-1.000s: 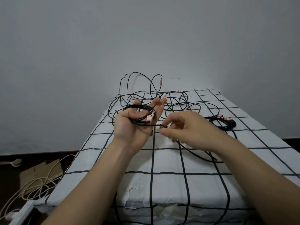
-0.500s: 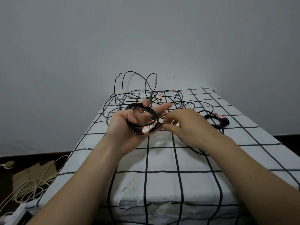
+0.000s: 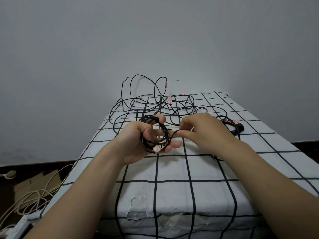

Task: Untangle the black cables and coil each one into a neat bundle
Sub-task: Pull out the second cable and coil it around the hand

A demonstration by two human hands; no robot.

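From where I stand nothing can be read: the small white tags with red marks on the loose black cables, on the coil in the left hand and on the finished bundle are all too small and blurred.

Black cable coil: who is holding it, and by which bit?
The left hand grips the cable coil around its loops; the right hand pinches its loose strand.
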